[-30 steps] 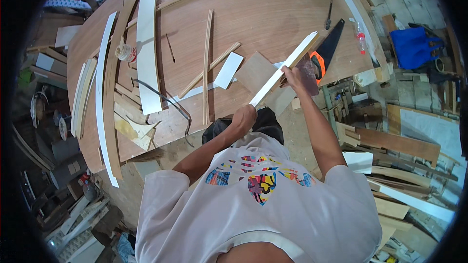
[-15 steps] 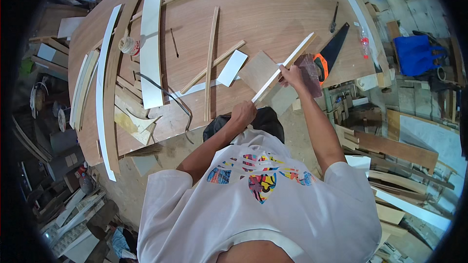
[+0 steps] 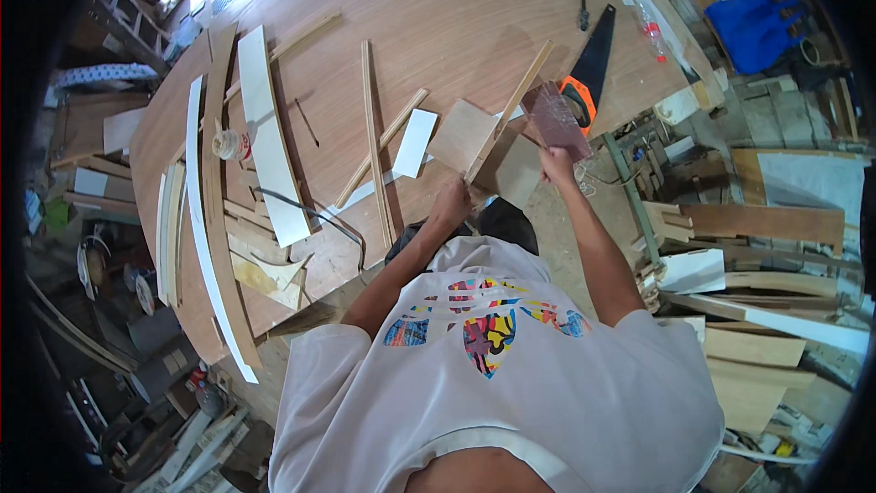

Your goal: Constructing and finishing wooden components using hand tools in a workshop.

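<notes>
My left hand (image 3: 451, 201) is closed around the near end of a narrow wooden strip (image 3: 516, 102), just off the table's front edge. The strip slants away to the upper right with its bare wood side showing. My right hand (image 3: 557, 165) is closed on the near corner of a reddish-brown sheet (image 3: 560, 124) that resembles sandpaper. Beside the strip lies a square wooden piece (image 3: 461, 135). A handsaw (image 3: 593, 64) with an orange and black handle rests past the sheet.
Across the wooden table (image 3: 319, 0) lie long strips, a wide white board (image 3: 268, 137), a small white block (image 3: 415, 143) and an open jar (image 3: 232, 145). A screwdriver-like tool (image 3: 583, 2) and a plastic bottle (image 3: 653, 32) sit at the far right. Stacked boards (image 3: 762, 224) stand right.
My right hand has let go of the strip and now grips the brown sheet. The strip has turned from its white face to bare wood. The view has shifted.
</notes>
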The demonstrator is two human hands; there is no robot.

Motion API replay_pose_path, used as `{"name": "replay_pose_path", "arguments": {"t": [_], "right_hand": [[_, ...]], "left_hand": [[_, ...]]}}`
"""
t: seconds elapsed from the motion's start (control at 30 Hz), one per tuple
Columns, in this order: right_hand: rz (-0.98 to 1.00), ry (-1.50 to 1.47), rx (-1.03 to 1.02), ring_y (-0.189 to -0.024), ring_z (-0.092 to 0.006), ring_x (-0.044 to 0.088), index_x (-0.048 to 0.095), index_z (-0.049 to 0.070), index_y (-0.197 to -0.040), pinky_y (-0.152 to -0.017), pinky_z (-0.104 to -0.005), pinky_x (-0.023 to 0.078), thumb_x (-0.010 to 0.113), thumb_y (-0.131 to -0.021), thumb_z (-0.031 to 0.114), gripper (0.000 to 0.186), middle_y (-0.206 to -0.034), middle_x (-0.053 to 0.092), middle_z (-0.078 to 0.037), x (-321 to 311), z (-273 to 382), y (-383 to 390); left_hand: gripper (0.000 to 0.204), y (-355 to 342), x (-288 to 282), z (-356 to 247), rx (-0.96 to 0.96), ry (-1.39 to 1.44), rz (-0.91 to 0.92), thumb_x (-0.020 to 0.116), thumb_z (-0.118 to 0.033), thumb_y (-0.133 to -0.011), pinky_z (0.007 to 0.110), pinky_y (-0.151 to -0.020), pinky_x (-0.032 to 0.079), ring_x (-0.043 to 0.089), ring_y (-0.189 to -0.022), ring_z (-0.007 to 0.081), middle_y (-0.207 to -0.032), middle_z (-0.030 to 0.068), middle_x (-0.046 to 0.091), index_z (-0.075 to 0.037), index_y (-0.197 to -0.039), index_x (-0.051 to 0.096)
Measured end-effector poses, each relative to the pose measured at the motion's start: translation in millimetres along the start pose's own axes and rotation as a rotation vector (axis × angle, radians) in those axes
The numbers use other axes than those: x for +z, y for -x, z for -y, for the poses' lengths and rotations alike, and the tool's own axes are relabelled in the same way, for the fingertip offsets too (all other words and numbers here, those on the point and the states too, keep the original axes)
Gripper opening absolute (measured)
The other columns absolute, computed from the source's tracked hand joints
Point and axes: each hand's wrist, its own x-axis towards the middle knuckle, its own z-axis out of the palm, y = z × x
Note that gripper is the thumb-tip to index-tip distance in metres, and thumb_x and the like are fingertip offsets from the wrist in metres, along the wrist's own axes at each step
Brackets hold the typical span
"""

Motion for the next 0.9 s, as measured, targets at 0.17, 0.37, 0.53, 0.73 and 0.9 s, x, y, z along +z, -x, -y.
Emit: {"name": "replay_pose_path", "arguments": {"t": [0.17, 0.37, 0.53, 0.73, 0.9], "right_hand": [[0.107, -0.321, 0.316, -0.062, -0.0191, 0.061, 0.051, 0.0, -0.097, -0.048, -0.0293, 0.05, 0.049, -0.085, 0.032, 0.034, -0.08, 0.058, -0.011, 25, -28, 56], [0.084, -0.481, 0.248, -0.081, -0.0213, 0.058, 0.049, 0.002, -0.109, -0.059, -0.0325, 0.055, 0.043, -0.091, 0.027, 0.031, -0.1, 0.055, -0.012, 47, -20, 70], [0.099, -0.472, 0.225, -0.087, -0.0258, 0.058, 0.048, -0.002, -0.108, -0.061, -0.038, 0.056, 0.045, -0.09, 0.018, 0.027, -0.1, 0.055, -0.015, 51, -30, 58], [0.144, -0.404, 0.209, -0.086, -0.0249, 0.059, 0.048, 0.0, -0.11, -0.061, -0.0367, 0.056, 0.044, -0.091, 0.022, 0.029, -0.1, 0.056, -0.014, 66, -30, 61], [0.117, -0.204, 0.133, -0.086, -0.0247, 0.059, 0.049, -0.002, -0.108, -0.059, -0.0371, 0.056, 0.047, -0.09, 0.022, 0.03, -0.1, 0.056, -0.015, 103, -87, 35]], "left_hand": [[0.024, 2, -3, -9, -0.041, 0.123, 0.045, 0.048, -0.002, -0.075, 0.046, -0.065, 0.046, 0.057, -0.082, 0.0436, -0.081, 0.0292, 0.057, 0.006, -0.098, 0.05], [0.049, 0, 6, 7, 0.023, 0.08, 0.011, 0.055, -0.007, -0.073, 0.044, -0.062, 0.047, 0.06, -0.072, 0.0388, -0.075, 0.0259, 0.059, 0.009, -0.117, 0.042], [0.038, -1, 4, -8, 0.081, -0.02, -0.066, 0.052, -0.006, -0.074, 0.047, -0.063, 0.046, 0.059, -0.072, 0.0413, -0.077, 0.0269, 0.059, 0.008, -0.11, 0.047], [0.028, -11, -5, -6, 0.236, -0.292, -0.19, 0.052, -0.009, -0.076, 0.047, -0.066, 0.046, 0.058, -0.075, 0.041, -0.079, 0.0258, 0.059, 0.006, -0.099, 0.05], [0.029, -24, -12, -14, 0.026, -0.282, 0.021, 0.055, -0.016, -0.075, 0.047, -0.07, 0.046, 0.057, -0.078, 0.041, -0.081, 0.025, 0.06, 0.004, -0.095, 0.051]]}}
